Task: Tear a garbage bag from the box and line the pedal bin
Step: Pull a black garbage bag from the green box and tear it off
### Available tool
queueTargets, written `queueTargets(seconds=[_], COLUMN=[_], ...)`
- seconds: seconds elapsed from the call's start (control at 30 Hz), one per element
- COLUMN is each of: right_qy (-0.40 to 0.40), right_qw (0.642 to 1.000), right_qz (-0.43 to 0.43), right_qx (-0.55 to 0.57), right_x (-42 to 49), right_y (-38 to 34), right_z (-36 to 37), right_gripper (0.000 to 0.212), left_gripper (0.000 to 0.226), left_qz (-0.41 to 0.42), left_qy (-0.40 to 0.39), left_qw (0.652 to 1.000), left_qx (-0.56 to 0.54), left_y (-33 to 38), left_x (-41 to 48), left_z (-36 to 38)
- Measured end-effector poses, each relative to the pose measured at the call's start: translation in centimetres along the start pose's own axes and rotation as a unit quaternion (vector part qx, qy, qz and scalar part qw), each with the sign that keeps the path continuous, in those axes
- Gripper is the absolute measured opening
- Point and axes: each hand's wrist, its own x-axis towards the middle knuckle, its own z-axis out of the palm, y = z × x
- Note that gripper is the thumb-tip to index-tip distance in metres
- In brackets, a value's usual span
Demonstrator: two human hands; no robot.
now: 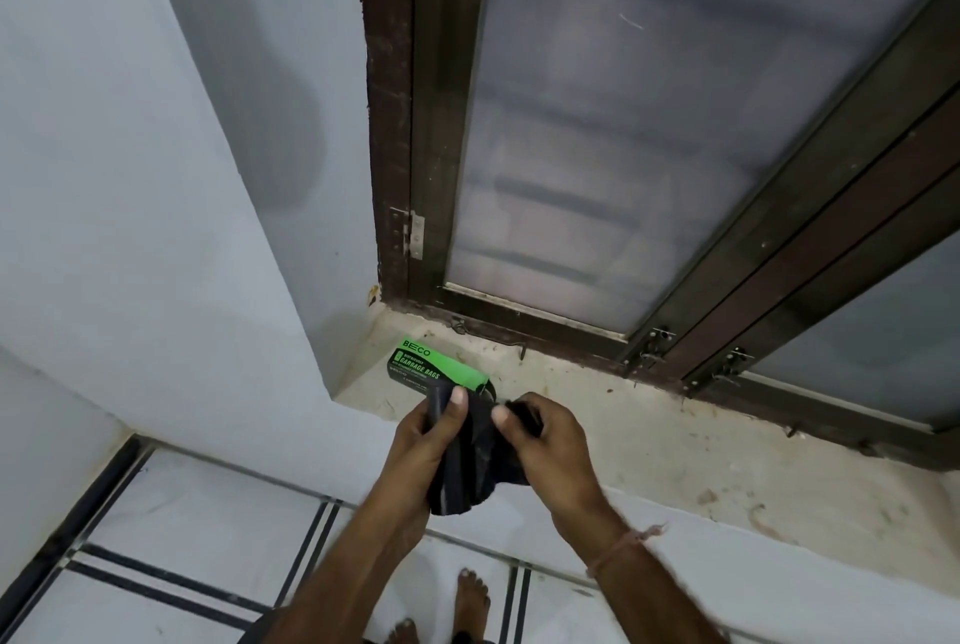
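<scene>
A green and black box of garbage bags point(426, 367) lies on the stone window sill point(649, 441), in its left corner. Just in front of the box, both hands grip a folded black garbage bag point(470, 461). My left hand point(426, 441) pinches the bag's left side with the thumb on top. My right hand point(540, 441) pinches its right side, fingers curled over a bunched part. The bag's upper end reaches up to the box's near end. No pedal bin is in view.
A brown-framed window with frosted panes point(597, 134) rises behind the sill, with latches point(657, 339) at its base. A pale wall point(156, 228) closes the left side. Below are white floor tiles with dark lines point(208, 539) and my bare feet point(470, 602).
</scene>
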Motion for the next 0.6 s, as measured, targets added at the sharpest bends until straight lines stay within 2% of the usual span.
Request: queueTargets(seconds=[0.07, 0.13, 0.2, 0.27, 0.33, 0.4, 0.47, 0.53, 0.6], right_qy=[0.014, 0.011, 0.004, -0.04, -0.084, -0.066, -0.028, 0.001, 0.004], right_qw=[0.998, 0.98, 0.963, 0.966, 0.978, 0.984, 0.977, 0.955, 0.935], right_qz=[0.021, 0.064, 0.091, 0.084, 0.048, 0.033, 0.057, 0.105, 0.122], right_qx=[0.062, 0.19, 0.253, 0.243, 0.184, 0.162, 0.206, 0.279, 0.332], right_x=[0.0, 0.1, 0.2, 0.0, -0.4, -0.4, -0.1, 0.3, 0.2], right_y=[0.1, -0.1, -0.4, -0.8, -1.1, -0.8, -0.5, -0.4, -0.5], right_z=[-0.3, -0.8, -1.2, -1.4, -1.2, -0.8, -0.5, -0.5, -1.1], right_gripper=[0.024, 0.023, 0.026, 0.03, 0.034, 0.041, 0.039, 0.038, 0.037], left_gripper=[0.047, 0.045, 0.045, 0.042, 0.04, 0.04, 0.04, 0.04, 0.04], left_qz=[-0.002, -0.006, -0.008, -0.005, 0.0, 0.004, 0.006, 0.002, -0.001], left_qy=[0.008, 0.018, 0.02, 0.006, -0.01, -0.004, 0.014, 0.033, 0.035], left_qw=[1.0, 1.0, 0.999, 1.0, 1.0, 1.0, 1.0, 0.999, 0.999], left_qx=[-0.005, -0.019, -0.034, -0.028, -0.013, -0.011, -0.011, -0.02, -0.021], left_y=[0.0, 0.0, 0.1, 0.1, 0.1, 0.1, 0.0, 0.0, 0.0], left_x=[0.0, -0.1, -0.3, -0.5, -0.8, -0.9, -0.9, -0.9, -1.0], left_z=[-0.2, -0.3, -0.3, -0.1, 0.2, 0.5, 0.4, 0.1, 0.1])
